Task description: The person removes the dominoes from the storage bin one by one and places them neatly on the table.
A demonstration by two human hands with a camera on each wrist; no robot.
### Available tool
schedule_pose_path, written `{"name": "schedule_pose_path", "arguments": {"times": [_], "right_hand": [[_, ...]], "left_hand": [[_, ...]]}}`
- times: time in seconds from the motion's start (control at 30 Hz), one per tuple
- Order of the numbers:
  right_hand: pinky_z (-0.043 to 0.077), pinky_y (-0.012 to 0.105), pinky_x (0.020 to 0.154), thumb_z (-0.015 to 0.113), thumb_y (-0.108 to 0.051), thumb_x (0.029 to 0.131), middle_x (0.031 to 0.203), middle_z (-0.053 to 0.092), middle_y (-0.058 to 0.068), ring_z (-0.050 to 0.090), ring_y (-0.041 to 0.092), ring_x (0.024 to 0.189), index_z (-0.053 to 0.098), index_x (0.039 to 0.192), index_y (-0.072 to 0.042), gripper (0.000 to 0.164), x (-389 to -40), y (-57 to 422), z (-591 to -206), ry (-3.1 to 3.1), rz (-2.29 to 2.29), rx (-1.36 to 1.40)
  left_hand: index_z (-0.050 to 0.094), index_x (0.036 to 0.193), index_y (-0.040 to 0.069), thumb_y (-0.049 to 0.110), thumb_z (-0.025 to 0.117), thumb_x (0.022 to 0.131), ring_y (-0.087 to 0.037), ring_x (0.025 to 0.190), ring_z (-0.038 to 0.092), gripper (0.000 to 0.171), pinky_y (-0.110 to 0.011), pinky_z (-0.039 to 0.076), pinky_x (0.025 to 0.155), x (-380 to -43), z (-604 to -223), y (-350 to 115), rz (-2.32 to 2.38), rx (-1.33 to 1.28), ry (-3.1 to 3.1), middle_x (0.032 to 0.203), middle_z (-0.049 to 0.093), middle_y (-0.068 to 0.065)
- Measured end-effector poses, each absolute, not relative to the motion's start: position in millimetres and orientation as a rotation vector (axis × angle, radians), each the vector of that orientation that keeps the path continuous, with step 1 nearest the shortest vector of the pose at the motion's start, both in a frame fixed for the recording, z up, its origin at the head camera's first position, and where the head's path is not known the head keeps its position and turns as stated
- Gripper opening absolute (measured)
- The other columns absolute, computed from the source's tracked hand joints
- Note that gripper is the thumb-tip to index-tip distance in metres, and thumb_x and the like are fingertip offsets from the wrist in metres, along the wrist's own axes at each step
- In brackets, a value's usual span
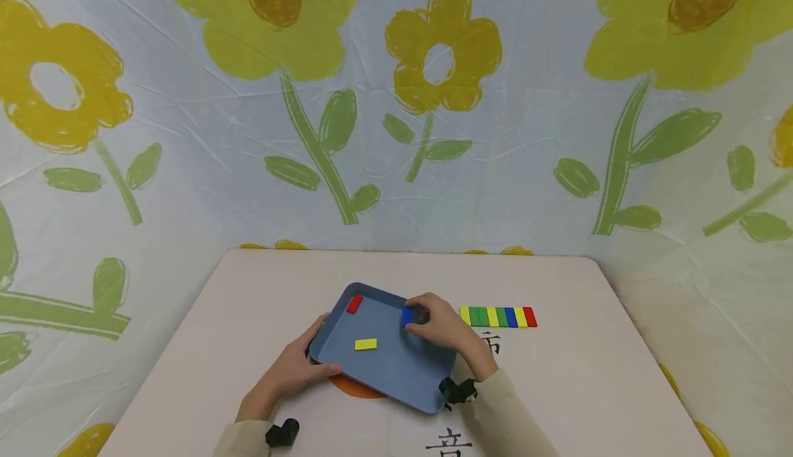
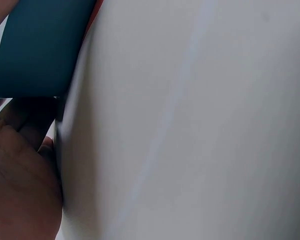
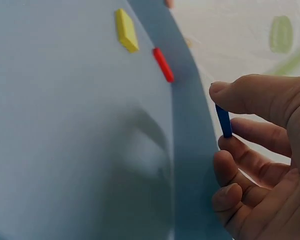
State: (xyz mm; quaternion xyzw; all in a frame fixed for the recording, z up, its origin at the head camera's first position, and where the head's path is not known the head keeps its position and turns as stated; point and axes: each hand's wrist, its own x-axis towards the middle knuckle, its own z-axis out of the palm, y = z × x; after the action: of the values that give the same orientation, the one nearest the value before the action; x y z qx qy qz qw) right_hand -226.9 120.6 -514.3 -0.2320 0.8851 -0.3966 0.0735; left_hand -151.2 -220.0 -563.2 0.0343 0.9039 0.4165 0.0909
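Observation:
A blue-grey tray (image 1: 396,374) lies at an angle on the table. My left hand (image 1: 294,367) grips its left corner, with the thumb along the near rim and the fingers around the left side. Over the tray's right part, my right hand (image 1: 440,323) pinches a small blue block (image 3: 223,121) between thumb and fingertips. Inside the tray are a red block (image 1: 354,304) near the far left corner and a yellow block (image 1: 365,344) closer to the middle. The left wrist view shows mostly the table, with the tray wall (image 2: 37,55) beside the palm.
To the right of the tray, a row of coloured blocks (image 1: 498,316) lies side by side in yellow, green, blue and red. The pale table (image 1: 576,374) carries black printed characters and an orange shape partly under the tray. A flowered cloth (image 1: 526,168) hangs behind.

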Motion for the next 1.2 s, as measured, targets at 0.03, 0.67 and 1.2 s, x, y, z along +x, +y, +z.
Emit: {"name": "schedule_pose_path", "arguments": {"times": [0.03, 0.67, 1.2], "right_hand": [[0.049, 0.027, 0.068, 0.081, -0.02, 0.088, 0.123, 0.065, 0.009, 0.058, 0.017, 0.09, 0.069, 0.13, -0.007, 0.045, -225.9, 123.8, -513.6, 2.671, -1.202, -0.68], [0.058, 0.033, 0.077, 0.079, -0.019, 0.09, 0.134, 0.06, 0.014, 0.062, 0.031, 0.108, 0.066, 0.134, -0.009, 0.046, -217.4, 201.5, -507.8, 2.779, -1.279, -0.415], [0.053, 0.036, 0.077, 0.079, -0.018, 0.09, 0.128, 0.062, 0.019, 0.061, 0.03, 0.101, 0.066, 0.131, -0.002, 0.046, -216.5, 258.5, -506.0, 2.909, -1.079, -0.414]], "left_hand": [[0.025, 0.163, 0.039, 0.057, 0.084, 0.078, -0.041, 0.15, 0.037, 0.105, -0.067, 0.035, 0.117, -151.4, -563.1, -219.8, 1.235, 0.105, 2.687, 0.166, 0.037, -0.011], [0.024, 0.163, 0.04, 0.059, 0.084, 0.077, -0.041, 0.152, 0.034, 0.107, -0.067, 0.033, 0.117, -155.1, -561.6, -217.3, 1.241, 0.079, 2.665, 0.168, 0.033, -0.009], [0.027, 0.164, 0.03, 0.056, 0.086, 0.077, -0.041, 0.15, 0.038, 0.109, -0.062, 0.037, 0.117, -153.4, -562.7, -219.1, 1.232, 0.131, 2.709, 0.165, 0.037, -0.012]]}}
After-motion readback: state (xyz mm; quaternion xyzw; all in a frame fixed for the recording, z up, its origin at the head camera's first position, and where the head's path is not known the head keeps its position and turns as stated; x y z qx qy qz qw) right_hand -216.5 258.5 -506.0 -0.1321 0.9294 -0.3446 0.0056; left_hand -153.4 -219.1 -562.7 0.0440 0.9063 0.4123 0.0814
